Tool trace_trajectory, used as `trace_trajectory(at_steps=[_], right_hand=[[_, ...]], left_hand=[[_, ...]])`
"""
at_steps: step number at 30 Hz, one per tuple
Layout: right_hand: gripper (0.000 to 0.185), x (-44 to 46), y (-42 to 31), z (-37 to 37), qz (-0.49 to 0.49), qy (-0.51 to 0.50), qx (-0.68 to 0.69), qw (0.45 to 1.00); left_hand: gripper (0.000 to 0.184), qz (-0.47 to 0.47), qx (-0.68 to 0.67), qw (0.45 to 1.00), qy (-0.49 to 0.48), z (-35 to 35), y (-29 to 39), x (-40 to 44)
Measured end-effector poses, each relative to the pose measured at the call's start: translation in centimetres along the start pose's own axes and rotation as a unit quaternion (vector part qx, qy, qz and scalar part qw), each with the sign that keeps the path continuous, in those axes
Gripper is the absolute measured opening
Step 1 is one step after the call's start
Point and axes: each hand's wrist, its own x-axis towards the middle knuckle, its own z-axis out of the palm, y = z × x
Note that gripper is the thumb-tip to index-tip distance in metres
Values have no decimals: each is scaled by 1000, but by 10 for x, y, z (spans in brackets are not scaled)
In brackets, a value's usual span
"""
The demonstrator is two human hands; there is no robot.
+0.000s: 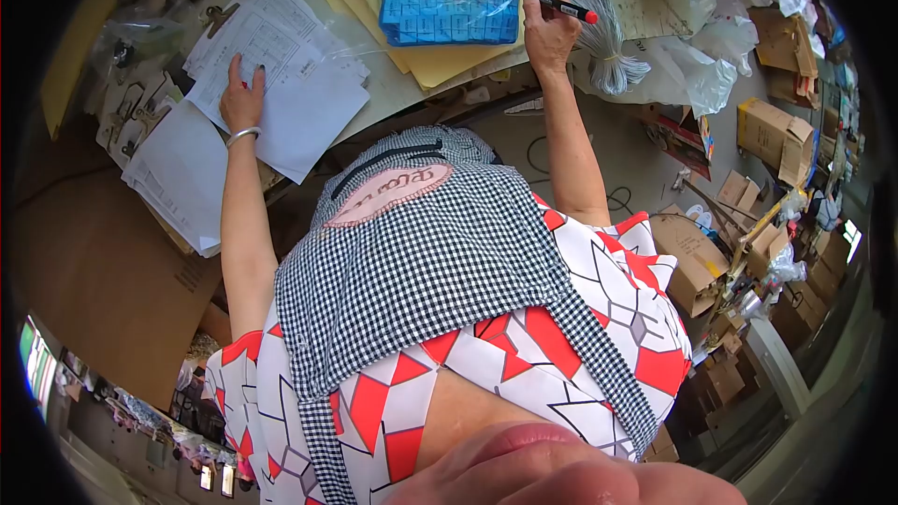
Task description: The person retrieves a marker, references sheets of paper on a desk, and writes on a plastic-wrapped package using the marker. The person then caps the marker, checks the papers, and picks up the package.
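My left hand (243, 105) rests on printed sheets (271, 28) on a clipboard, index finger stretched out and thumb apart. A small red bit shows between its fingers, too small to name. A silver bangle circles that wrist. My right hand (550, 37) grips a black marker pen (559, 6) with a red end. The pen's tip is at the right side of a clear-wrapped pack of blue boxes (449, 0); I cannot tell whether it touches. Beneath the pack lie yellow sheets (435, 67), partly over the table's front edge.
A bundle of grey cords (599, 28) hangs over the table edge, right of my right hand. Metal clips (131, 112) and more white paper (178, 173) lie at the left. Plastic bags (697, 70) and cardboard boxes (687, 257) crowd the right side.
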Motion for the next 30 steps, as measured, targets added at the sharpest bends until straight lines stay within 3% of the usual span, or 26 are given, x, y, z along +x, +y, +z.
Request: trace_trajectory(at_steps=[6,8,12,26,29,30], right_hand=[[12,-7,-24,-1,30,-24,75,996],[12,-19,-40,7,33,-83,130,987],[9,-42,-63,31,-63,-147,129,979],[14,-57,-60,50,-68,-144,101,982],[15,-55,-62,48,-34,-142,146,978],[15,-53,-59,48,-37,-135,143,980]], left_hand=[[57,0,-4,1000,-5,2,3,2],[57,-3,-6,1000,-7,-1,1,2],[57,-12,-12,1000,-11,-5,-7,-1],[55,-3,-14,1000,13,-6,-9,-2],[51,-17,0,1000,4,-3,-1,-2],[49,-13,9,999,39,1,0,-1]])
